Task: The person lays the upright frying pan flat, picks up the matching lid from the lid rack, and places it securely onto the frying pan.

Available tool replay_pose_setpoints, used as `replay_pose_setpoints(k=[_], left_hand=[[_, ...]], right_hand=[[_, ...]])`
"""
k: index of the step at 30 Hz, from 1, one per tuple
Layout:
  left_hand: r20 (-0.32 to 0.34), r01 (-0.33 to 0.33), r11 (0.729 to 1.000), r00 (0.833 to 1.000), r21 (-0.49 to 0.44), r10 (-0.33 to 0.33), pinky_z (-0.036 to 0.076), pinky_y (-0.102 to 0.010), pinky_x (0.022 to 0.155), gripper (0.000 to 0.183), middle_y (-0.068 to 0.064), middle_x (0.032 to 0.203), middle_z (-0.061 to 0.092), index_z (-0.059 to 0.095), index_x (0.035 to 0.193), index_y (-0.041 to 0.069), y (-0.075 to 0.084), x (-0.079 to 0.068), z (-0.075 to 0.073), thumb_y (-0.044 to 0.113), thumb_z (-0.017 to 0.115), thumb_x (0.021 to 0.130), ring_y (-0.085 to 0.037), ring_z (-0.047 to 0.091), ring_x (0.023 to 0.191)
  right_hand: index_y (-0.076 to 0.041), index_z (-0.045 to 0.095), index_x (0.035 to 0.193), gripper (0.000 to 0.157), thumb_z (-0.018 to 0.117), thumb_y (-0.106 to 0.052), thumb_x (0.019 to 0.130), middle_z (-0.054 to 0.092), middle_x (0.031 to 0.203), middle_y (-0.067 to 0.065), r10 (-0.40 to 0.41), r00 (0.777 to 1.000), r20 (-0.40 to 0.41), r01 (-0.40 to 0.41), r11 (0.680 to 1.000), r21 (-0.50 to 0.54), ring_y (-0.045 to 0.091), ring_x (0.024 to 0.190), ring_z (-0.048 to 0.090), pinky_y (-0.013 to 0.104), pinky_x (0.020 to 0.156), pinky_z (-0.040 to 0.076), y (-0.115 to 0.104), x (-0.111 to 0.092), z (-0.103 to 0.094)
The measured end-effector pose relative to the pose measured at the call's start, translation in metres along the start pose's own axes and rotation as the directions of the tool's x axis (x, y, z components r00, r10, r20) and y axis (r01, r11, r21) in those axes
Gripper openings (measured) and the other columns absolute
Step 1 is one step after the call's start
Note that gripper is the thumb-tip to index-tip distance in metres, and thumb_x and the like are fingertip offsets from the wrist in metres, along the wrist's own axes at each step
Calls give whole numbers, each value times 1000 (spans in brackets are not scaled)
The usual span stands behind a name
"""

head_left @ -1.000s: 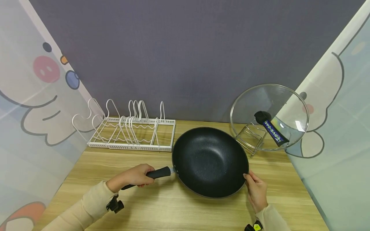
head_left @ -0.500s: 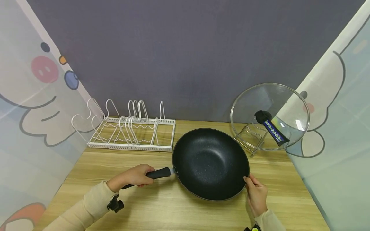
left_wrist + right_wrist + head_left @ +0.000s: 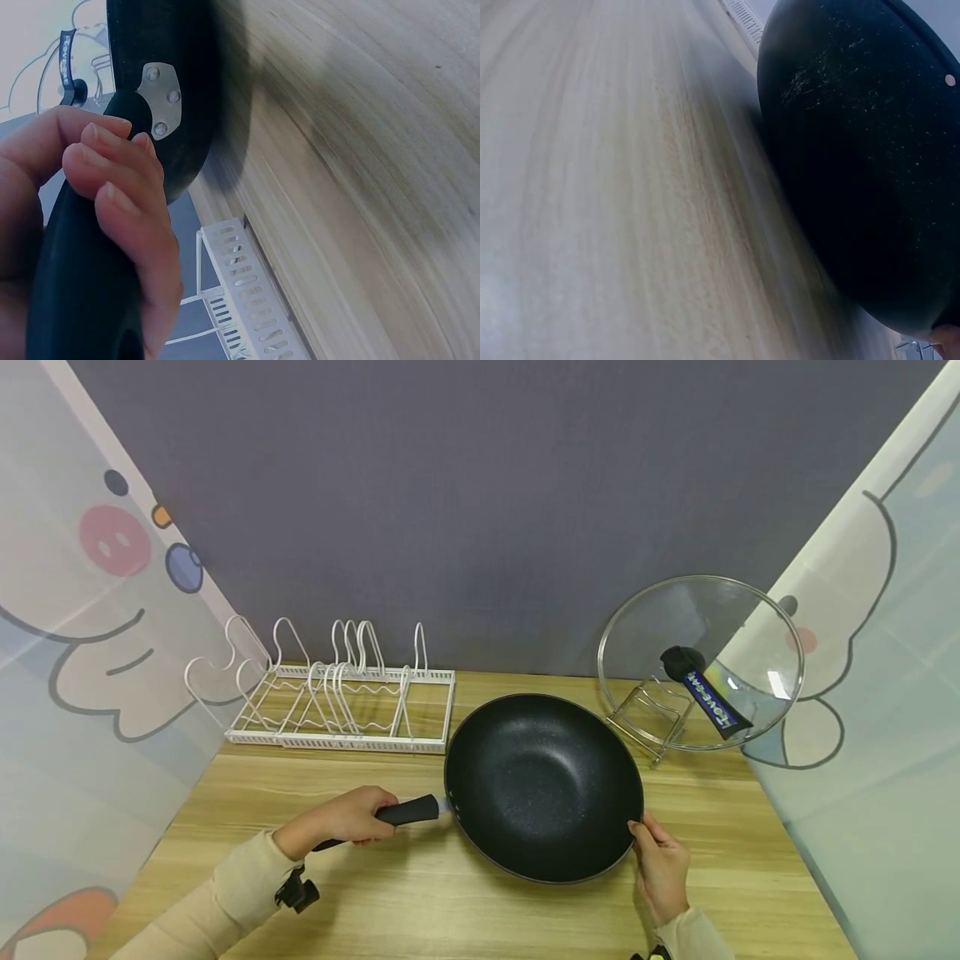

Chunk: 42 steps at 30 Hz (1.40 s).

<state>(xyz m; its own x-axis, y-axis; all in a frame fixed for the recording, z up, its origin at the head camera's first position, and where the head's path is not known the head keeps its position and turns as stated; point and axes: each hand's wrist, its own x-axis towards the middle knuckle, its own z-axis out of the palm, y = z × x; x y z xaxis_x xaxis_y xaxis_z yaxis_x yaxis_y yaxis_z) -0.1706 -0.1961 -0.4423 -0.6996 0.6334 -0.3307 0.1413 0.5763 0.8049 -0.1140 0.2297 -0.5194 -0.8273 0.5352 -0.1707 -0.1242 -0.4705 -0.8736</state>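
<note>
A black wok (image 3: 543, 785) is held over the front middle of the table, its inside facing up in the head view. My left hand (image 3: 348, 816) grips its black handle (image 3: 411, 811), fingers curled round it; the left wrist view shows the riveted metal bracket (image 3: 163, 101) where handle meets pan. At the wok's right edge, my right hand (image 3: 662, 864) pinches the rim, thumb on the inside. The dark underside of the wok (image 3: 862, 150) fills the right of the right wrist view, where just a bit of the right hand shows in the lower corner.
A white wire rack (image 3: 360, 742) with upright loops stands at the back left of the wooden table (image 3: 450, 918). Behind the wok on the right, a glass lid (image 3: 720, 618) with a black handle leans in a small metal stand (image 3: 660, 739). A grey wall (image 3: 510, 510) closes off the back.
The wok's near edge has come slightly toward me, and then the wok and both hands have shifted slightly left. Both hands keep their hold on it.
</note>
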Motion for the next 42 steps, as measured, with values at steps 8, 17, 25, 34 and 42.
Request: replay_pose_setpoints(k=[8, 17, 25, 34, 42], left_hand=[[1, 8, 1000, 1000, -3, -8, 31, -20, 42, 8, 2, 54, 44, 59, 87, -4, -2, 0, 1, 3, 57, 85, -9, 35, 42], [22, -10, 999, 1000, -33, 10, 30, -20, 42, 10, 4, 54, 43, 58, 88, -8, -8, 0, -2, 1, 55, 84, -7, 33, 42], [30, -18, 999, 999, -34, 19, 31, -20, 42, 9, 4, 53, 43, 58, 87, -5, -8, 4, -2, 3, 57, 84, -7, 35, 41], [51, -13, 999, 999, -52, 16, 32, -21, 42, 10, 3, 54, 44, 58, 89, -6, -10, 1, -3, 2, 56, 84, -8, 35, 42], [80, -27, 997, 996, -77, 33, 34, -20, 43, 9, 1, 58, 46, 58, 87, -4, -10, 1, -6, 5, 59, 86, -9, 40, 45]], right_hand=[[-10, 74, 74, 39, 50, 21, 81, 70, 77, -1, 0, 1000, -4, 0, 1000, -6, 2, 60, 63, 12, 56, 51, 1, 1, 0], [-11, 74, 77, 35, 54, 18, 83, 69, 79, -2, 29, 999, 18, -29, 999, -24, 2, 60, 61, 12, 56, 50, 0, -2, 2], [-14, 71, 77, 34, 55, 14, 84, 68, 81, -5, 54, 998, -9, -55, 995, -86, 1, 64, 61, 12, 60, 50, -2, 0, 0], [-15, 70, 82, 31, 59, 13, 84, 70, 84, -2, 78, 995, 69, -70, 991, -112, 4, 76, 67, 16, 70, 53, -6, -1, -1], [-20, 67, 91, 26, 62, 5, 86, 69, 88, -6, 108, 985, 137, -77, 973, -217, 3, 80, 65, 17, 72, 53, -10, 0, -7]])
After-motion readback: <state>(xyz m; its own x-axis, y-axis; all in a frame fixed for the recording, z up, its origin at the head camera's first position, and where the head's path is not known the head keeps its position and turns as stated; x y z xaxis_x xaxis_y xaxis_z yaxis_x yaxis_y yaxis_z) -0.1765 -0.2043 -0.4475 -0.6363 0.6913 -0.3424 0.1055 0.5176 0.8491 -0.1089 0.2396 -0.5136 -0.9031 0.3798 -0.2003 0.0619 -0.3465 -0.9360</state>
